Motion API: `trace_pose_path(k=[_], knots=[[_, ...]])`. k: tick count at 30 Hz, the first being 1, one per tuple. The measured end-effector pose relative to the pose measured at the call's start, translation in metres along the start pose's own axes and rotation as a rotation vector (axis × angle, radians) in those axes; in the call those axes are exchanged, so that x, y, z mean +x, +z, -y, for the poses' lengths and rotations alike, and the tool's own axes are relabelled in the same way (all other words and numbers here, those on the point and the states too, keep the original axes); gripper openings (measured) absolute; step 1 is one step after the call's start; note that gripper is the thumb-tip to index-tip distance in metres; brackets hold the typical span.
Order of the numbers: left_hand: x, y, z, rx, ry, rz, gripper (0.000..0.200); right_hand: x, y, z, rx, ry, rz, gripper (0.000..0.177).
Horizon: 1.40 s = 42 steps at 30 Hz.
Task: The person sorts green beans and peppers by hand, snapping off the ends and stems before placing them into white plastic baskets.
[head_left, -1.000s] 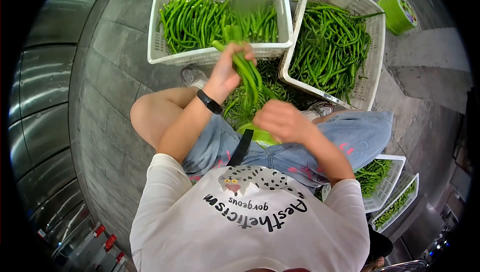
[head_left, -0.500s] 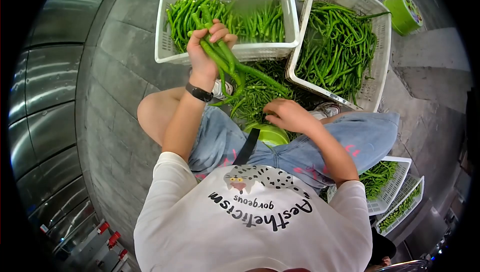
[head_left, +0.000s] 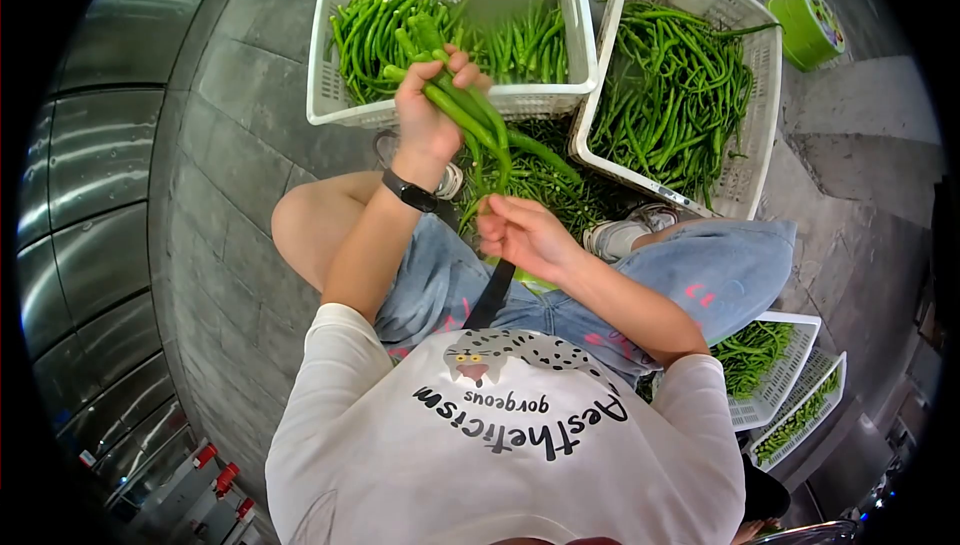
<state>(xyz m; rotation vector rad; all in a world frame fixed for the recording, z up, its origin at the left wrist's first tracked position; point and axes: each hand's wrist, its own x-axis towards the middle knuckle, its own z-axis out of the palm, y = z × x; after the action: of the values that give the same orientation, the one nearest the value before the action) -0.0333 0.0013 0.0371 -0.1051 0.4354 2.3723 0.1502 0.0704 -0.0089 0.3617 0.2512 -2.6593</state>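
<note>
My left hand point(head_left: 432, 105), with a dark band on its wrist, is wrapped round a bunch of long green peppers point(head_left: 468, 115) near the front wall of the left white crate point(head_left: 460, 102). The peppers hang down and to the right from my fist. Just below their tips is my right hand point(head_left: 525, 235), thumb and fingertips drawn together; what they pinch, if anything, is too small to make out. Beneath both hands lies a pile of thin green peppers point(head_left: 545, 190) on the floor, between my shoes.
More green peppers fill the right white crate point(head_left: 773, 115). A green tub point(head_left: 808, 29) stands beyond it. Two smaller white crates point(head_left: 790, 385) with green produce are at the lower right. Metal panels point(head_left: 115, 45) run along the left.
My left hand has moved slightly right with the peppers. My right hand has come up and left from the pile to the tips of the bunch, its fingers drawing together.
</note>
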Motion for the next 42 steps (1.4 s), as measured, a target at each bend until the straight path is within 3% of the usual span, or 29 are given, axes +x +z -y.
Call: trace_pose_path(k=[4,7,10,13,23,26,29,31,33,36,39,40,42], knots=[[0.005,-0.011,-0.010,0.100,0.122,-0.128,0.013,-0.012,-0.010,0.013,-0.547,-0.307,-0.303,0.025],[0.008,-0.035,-0.011,0.145,0.100,-0.372,0.009,-0.012,-0.014,0.029,-0.969,-0.568,-0.479,0.023],[0.015,-0.054,-0.007,0.134,0.132,-0.469,0.009,-0.011,-0.010,0.041,-1.692,-0.954,-0.515,0.018],[0.019,-0.059,-0.007,0.170,0.153,-0.505,0.009,-0.008,-0.016,0.046,-1.989,-1.165,-0.355,0.015],[0.020,-0.072,-0.007,0.210,0.093,-0.526,0.008,-0.005,-0.019,0.042,-2.208,-1.191,-0.089,0.016],[0.019,-0.070,-0.008,0.216,0.066,-0.477,0.009,-0.005,-0.024,0.041,-2.158,-1.067,-0.141,0.012],[0.017,-0.055,-0.015,0.190,0.057,-0.410,0.011,-0.005,-0.029,0.041,-1.786,-0.797,-0.461,0.010],[0.013,-0.046,-0.015,0.201,0.057,-0.364,0.011,-0.003,-0.030,0.043,-1.066,-0.592,-0.527,0.018],[0.010,-0.041,-0.009,0.251,0.058,-0.318,0.011,-0.003,-0.044,0.050,-0.880,-0.527,-0.520,0.018],[0.010,-0.039,0.000,0.277,0.117,-0.312,0.010,-0.007,-0.051,0.053,-0.924,-0.441,-0.598,0.016],[0.010,-0.035,-0.002,0.306,0.098,-0.286,0.011,-0.010,-0.042,0.051,-1.721,-0.841,-0.401,0.013],[0.010,-0.034,-0.004,0.319,0.091,-0.274,0.011,-0.009,-0.039,0.052,-1.863,-0.829,-0.303,0.012],[0.009,-0.029,-0.008,0.379,0.032,-0.246,0.011,-0.013,-0.035,0.053,-2.022,-0.576,-0.280,0.015]])
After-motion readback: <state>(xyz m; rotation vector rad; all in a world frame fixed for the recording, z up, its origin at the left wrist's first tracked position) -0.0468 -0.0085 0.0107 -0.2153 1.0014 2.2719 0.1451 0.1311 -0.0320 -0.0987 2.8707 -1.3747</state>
